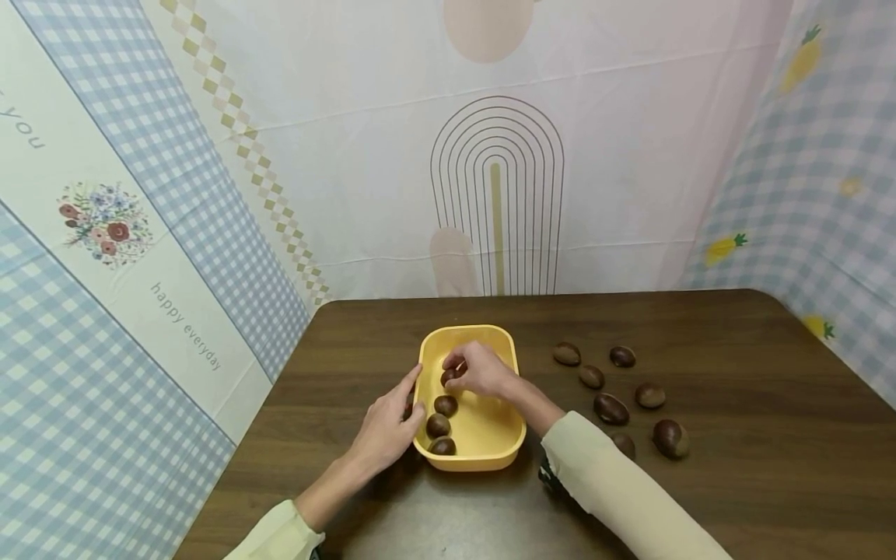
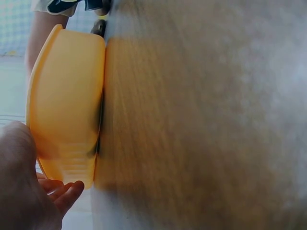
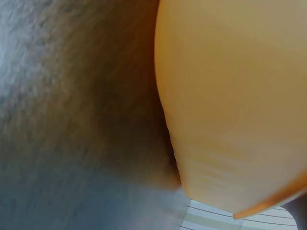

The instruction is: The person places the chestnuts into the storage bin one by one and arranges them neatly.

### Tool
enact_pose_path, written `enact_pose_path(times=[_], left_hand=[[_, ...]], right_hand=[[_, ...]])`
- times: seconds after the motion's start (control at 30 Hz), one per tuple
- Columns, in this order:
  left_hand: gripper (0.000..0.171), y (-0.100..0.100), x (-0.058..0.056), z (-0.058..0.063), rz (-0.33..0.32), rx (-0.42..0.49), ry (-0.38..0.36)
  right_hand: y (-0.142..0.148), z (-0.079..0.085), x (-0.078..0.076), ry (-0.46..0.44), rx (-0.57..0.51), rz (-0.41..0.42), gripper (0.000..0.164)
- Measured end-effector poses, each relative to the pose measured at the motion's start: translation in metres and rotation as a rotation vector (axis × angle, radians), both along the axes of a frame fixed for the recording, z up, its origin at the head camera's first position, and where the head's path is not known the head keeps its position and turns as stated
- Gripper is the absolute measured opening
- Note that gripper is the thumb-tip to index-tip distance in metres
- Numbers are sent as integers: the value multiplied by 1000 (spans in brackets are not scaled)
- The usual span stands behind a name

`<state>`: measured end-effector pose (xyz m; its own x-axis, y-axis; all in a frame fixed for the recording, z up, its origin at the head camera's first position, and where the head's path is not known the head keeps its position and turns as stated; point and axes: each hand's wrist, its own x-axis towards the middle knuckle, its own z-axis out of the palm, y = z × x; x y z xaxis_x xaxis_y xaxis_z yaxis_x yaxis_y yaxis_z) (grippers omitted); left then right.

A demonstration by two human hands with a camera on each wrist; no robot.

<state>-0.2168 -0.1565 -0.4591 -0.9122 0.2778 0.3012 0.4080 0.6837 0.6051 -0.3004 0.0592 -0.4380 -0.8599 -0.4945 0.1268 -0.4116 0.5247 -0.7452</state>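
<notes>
A yellow plastic box [image 1: 476, 464] stands on the table in the head view. My left hand [image 1: 383, 428] holds its left side, with the thumb at the rim and the other fingers along the outer wall. Inside the box, my right hand [image 1: 484, 371] pinches a chestnut [image 1: 449, 377] near the far left part. Three more chestnuts [image 1: 438, 425] line the box's left side, towards the near end. In the left wrist view, fingertips [image 2: 69, 194] of the left hand touch the box's outer wall [image 2: 67, 96]. The right wrist view is mostly filled by the box wall [image 3: 235, 96]; the fingers are hidden there.
Several loose chestnuts [image 1: 611, 408] lie scattered on the brown wooden table [image 1: 756, 373] to the right of the box. One chestnut [image 1: 622, 445] is partly covered by the right sleeve [image 1: 616, 490]. Patterned cloth [image 1: 364, 179] hangs behind the table and at both sides.
</notes>
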Motion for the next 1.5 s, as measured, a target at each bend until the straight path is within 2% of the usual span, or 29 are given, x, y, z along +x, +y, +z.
enact_pose_path(times=[0.33,0.53,0.67,0.77,0.93,1.03,1.23,1.5], left_hand=[[62,2,0,-1,7,-5,7],[63,2,1,0,1,8,-6],[63,1,1,0,3,9,-5],[63,1,1,-1,3,11,-3],[64,1,2,-1,5,11,-4],[63,1,2,-1,10,13,-7],[63,1,2,0,15,18,-7],[63,1,2,0,20,2,2]], right_hand=[[-2,-2,3,-56,-6,-16,25],[2,4,5,6,24,-43,29],[9,12,5,52,3,-41,29],[17,18,3,96,-38,-73,27],[36,28,1,146,-123,-180,24],[51,33,-2,182,-136,-230,23],[87,34,-9,197,-96,-304,23],[125,24,-6,99,59,-327,33]])
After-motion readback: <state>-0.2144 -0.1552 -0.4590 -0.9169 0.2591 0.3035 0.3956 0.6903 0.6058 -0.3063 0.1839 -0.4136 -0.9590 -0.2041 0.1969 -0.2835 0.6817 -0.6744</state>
